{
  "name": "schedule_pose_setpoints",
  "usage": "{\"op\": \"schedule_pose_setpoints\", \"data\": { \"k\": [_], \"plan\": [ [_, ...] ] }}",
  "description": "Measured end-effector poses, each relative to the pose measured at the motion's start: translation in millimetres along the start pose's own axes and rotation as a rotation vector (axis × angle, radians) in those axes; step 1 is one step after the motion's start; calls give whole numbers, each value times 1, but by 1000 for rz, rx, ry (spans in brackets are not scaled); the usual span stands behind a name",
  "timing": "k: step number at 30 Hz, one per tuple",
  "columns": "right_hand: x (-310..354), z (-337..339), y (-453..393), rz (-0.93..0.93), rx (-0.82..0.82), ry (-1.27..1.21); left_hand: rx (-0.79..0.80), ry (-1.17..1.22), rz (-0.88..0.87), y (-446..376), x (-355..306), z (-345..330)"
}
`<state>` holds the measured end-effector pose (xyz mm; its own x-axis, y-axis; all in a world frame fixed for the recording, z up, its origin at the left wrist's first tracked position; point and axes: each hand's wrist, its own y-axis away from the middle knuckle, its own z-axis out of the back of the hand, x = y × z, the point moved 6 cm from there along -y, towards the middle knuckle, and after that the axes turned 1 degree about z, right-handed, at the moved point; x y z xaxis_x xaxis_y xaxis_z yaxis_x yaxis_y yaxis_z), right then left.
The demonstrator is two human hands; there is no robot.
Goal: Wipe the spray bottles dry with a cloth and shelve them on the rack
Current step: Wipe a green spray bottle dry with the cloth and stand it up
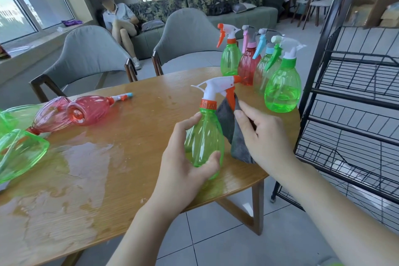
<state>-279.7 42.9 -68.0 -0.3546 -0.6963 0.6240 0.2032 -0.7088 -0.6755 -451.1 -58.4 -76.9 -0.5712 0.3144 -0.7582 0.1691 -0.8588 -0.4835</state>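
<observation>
My left hand (185,162) grips the body of a green spray bottle (205,136) with a white head and an orange trigger, held upright above the table's near edge. My right hand (263,134) holds a grey cloth (231,127) against the bottle's right side, just under the trigger. Several upright spray bottles (282,86) in green and red stand at the table's far right. Two red bottles (90,110) and some green ones (19,153) lie on their sides at the left. The black wire rack (356,101) stands to the right of the table, and its shelves hold no bottles.
The wooden table (133,157) is wet, with pooled water across its left and front. Two grey chairs (90,54) stand behind it. A person sits on a sofa (121,21) in the background. Tiled floor lies between table and rack.
</observation>
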Motion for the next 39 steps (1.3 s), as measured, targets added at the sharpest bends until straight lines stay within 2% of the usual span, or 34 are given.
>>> {"op": "schedule_pose_setpoints", "data": {
  "k": [4,8,10,12,14,17,22,28,32,36,39],
  "plan": [
    [-9,8,4,39,34,61,30,10,40,-1,3,3],
    [-16,36,-6,-159,-146,45,15,-73,11,-2,7,12],
    [-11,46,-15,-176,-186,27,26,-128,-49,-2,6,14],
    [-2,47,-23,-145,-145,47,61,-224,-102,-2,2,13],
    [4,39,-25,-115,-37,83,79,-359,-156,-2,-2,10],
    [9,30,-23,-76,61,146,53,-488,-211,-2,-6,7],
    [27,29,-20,-16,26,180,40,-560,-212,-4,-9,1],
    [48,26,-18,7,23,47,48,-629,-190,-6,-10,-3],
    [42,34,-21,-128,14,-269,51,-597,-147,-7,-7,1],
    [18,32,-13,-311,-117,-413,-11,-421,-44,-7,5,11],
    [6,10,0,-497,-73,-503,-45,-280,9,-6,10,12]
  ]
}}
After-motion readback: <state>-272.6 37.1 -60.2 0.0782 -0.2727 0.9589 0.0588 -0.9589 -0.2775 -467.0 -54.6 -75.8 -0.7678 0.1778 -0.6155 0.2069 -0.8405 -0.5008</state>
